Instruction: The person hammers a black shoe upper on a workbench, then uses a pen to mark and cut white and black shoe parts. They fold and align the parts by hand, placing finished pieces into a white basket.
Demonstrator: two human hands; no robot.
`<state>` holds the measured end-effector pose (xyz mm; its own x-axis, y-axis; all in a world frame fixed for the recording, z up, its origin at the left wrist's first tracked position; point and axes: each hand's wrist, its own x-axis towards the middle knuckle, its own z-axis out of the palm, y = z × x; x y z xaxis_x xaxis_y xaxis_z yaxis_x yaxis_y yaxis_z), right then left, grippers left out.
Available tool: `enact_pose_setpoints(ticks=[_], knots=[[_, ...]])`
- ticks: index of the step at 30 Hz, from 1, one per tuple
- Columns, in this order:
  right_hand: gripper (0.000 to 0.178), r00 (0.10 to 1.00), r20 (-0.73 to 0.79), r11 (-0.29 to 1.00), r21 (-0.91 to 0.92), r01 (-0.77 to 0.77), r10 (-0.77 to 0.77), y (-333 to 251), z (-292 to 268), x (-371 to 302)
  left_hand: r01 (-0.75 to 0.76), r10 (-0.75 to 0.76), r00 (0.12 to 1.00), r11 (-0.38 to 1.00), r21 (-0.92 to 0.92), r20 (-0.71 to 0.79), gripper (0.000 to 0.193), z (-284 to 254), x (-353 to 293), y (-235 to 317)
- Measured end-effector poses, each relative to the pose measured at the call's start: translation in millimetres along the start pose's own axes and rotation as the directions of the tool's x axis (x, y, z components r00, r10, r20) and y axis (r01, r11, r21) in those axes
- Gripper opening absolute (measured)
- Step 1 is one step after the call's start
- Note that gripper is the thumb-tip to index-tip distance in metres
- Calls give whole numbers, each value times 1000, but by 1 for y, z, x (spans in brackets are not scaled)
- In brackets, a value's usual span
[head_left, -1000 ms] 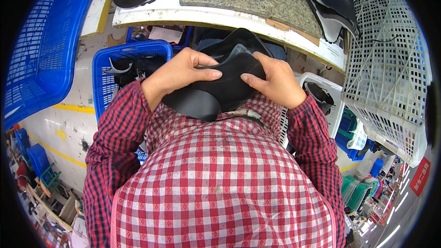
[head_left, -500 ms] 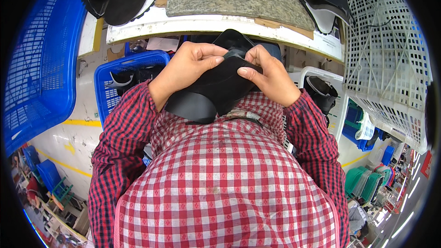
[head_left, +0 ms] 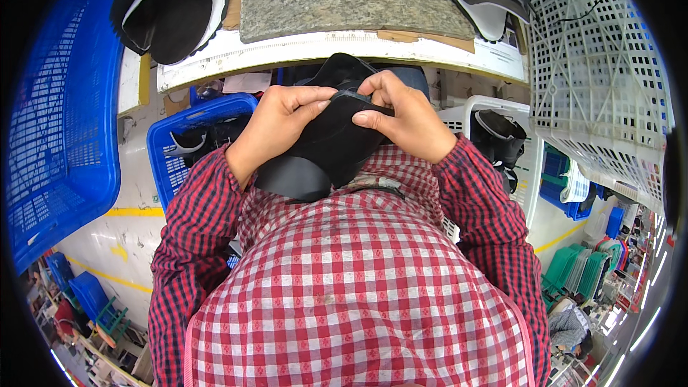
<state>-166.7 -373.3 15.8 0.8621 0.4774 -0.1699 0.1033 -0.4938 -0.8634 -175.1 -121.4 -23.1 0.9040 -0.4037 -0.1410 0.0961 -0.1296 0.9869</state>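
Observation:
A black shoe upper (head_left: 326,132) rests over my lap, just below the front edge of the workbench. Its smooth, shiny rounded part lies toward me on the left, and a matte panel spans the middle. My left hand (head_left: 283,122) pinches the upper's far edge between thumb and forefinger. On the same edge, a little to the right, my right hand (head_left: 405,115) grips a folded strip of the material, thumb on the near side. Both sets of fingertips are close together. The upper's underside is hidden.
A stone slab (head_left: 351,3) lies on the white workbench (head_left: 215,64), with black-and-white shoe uppers (head_left: 175,11) beside it. Blue baskets (head_left: 64,100) stand left; a tall white crate (head_left: 602,64) and a lower white basket (head_left: 527,179) holding black pieces stand right.
My view has shifted slightly, so the bench appears lower and further left. Both hands keep their pinch on the upper's edge, with only small finger movements.

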Motion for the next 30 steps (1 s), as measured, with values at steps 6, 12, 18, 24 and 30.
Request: enact_pose_setpoints(ticks=[6, 12, 18, 24, 30], knots=[[32, 996, -18, 996, -2, 87, -87, 4, 5, -1, -22, 22, 1000, 998, 60, 3, 26, 0, -2, 1], [27, 989, -56, 989, -55, 135, -138, 4, 5, -1, -78, 76, 997, 980, 185, 20, 24, -3, -2, 5], [28, 994, -66, 993, -88, 77, -83, 3, 11, -2, 129, -83, 964, 977, -169, 254, 26, -20, 12, 11], [25, 989, -113, 992, -84, 90, -99, 5, 12, 4, 110, -121, 982, 990, 85, 142, 19, 5, 15, 14], [21, 984, -88, 985, -90, 144, -152, 1, 13, 10, 45, -61, 996, 968, 248, 59, 19, 8, 12, 21]])
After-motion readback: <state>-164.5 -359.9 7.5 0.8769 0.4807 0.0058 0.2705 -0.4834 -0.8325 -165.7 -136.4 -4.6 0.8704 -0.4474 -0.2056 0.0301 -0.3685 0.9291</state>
